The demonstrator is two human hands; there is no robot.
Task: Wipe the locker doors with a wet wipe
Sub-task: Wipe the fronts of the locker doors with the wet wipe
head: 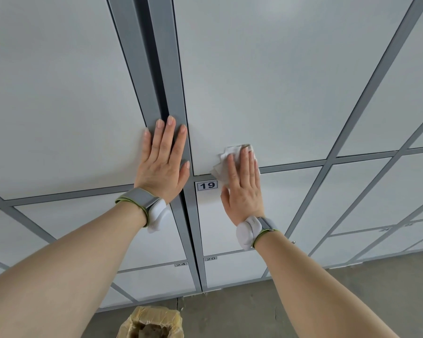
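Note:
White locker doors with grey frames fill the view. My right hand [243, 185] presses a crumpled white wet wipe [224, 164] flat against the lower edge of a large upper locker door [266, 81], just above the door labelled 19 [206, 185]. Its fingers lie straight over the wipe. My left hand [164, 159] rests flat, fingers spread and straight, on the grey vertical frame post [161, 69] between two locker columns, touching the door on its left too. Both wrists wear grey bands.
Lower doors numbered 20 [210, 258] and 24 [180, 264] sit near the concrete floor [327, 301]. A tape-wrapped cardboard box [154, 320], open at the top, stands on the floor below my arms. More locker columns run off to the right.

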